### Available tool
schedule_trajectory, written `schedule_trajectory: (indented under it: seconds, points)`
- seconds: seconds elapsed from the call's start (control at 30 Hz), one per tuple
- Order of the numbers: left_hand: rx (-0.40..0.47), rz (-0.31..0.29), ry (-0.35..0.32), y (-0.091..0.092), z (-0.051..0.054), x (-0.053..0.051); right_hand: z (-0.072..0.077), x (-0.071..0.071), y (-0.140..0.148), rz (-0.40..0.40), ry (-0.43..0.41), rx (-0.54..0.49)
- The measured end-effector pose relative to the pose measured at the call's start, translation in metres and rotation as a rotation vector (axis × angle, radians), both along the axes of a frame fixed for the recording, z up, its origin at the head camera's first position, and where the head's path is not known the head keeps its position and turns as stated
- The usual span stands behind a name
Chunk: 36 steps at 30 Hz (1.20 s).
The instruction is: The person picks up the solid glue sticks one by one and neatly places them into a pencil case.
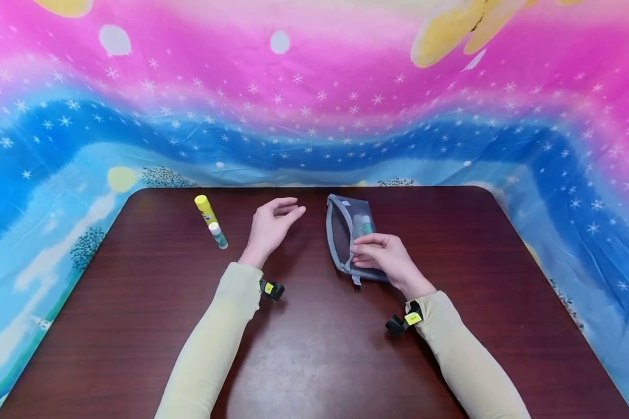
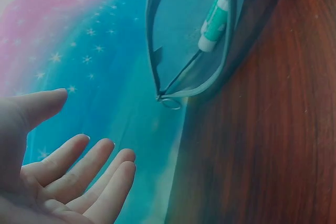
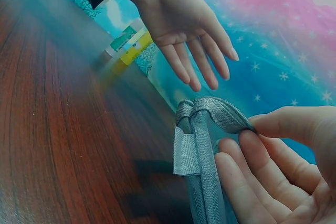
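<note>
A grey mesh zipper pouch [image 1: 340, 230] lies unzipped on the table, its mouth facing left. My right hand [image 1: 390, 259] pinches the pouch's zipper edge between thumb and fingers, near the fabric tab [image 3: 186, 150]. Inside the pouch rests a green-and-white glue stick [image 2: 214, 27], seen through the mesh in the head view too. Left of the pouch, my left hand [image 1: 272, 224] hovers with relaxed, slightly bent fingers and holds nothing. Further left, a yellow tube [image 1: 204, 208] with a yellow cap and a white-capped green glue stick [image 1: 218, 235] are close together.
The dark brown wooden table [image 1: 304, 343] spreads under everything. A colourful printed cloth [image 1: 304, 116] rises behind its far edge and along both sides. Each wrist wears a black camera mount.
</note>
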<state>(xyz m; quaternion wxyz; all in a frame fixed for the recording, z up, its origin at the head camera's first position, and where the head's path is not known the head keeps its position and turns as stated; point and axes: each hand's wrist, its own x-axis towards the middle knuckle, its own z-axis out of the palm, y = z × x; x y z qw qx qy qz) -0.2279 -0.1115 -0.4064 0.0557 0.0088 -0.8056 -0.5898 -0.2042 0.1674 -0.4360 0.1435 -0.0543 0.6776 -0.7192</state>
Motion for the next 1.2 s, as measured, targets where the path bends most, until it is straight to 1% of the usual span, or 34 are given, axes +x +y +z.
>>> schedule_trajectory:
  seconds: [0.2, 0.33, 0.5, 0.8, 0.97, 1.2]
  points:
    - [0.030, 0.021, 0.036, -0.008, 0.006, 0.001, -0.002, -0.001, 0.000, -0.012, -0.022, -0.002]
    - [0.050, 0.029, 0.045, -0.013, 0.010, 0.002, -0.002, -0.001, 0.000, -0.014, -0.027, -0.005]
    - [0.052, 0.042, 0.053, -0.020, 0.016, 0.004, -0.002, -0.001, 0.000, -0.011, -0.020, -0.006]
    - [0.054, 0.052, 0.100, -0.033, 0.024, 0.007, -0.002, 0.000, 0.000, -0.009, -0.019, 0.005]
    - [0.060, 0.068, 0.125, -0.041, 0.031, 0.010, -0.002, 0.000, 0.001, -0.006, -0.017, 0.015]
    - [0.072, 0.091, 0.140, -0.051, 0.040, 0.012, -0.001, 0.000, 0.001, -0.003, -0.021, 0.015]
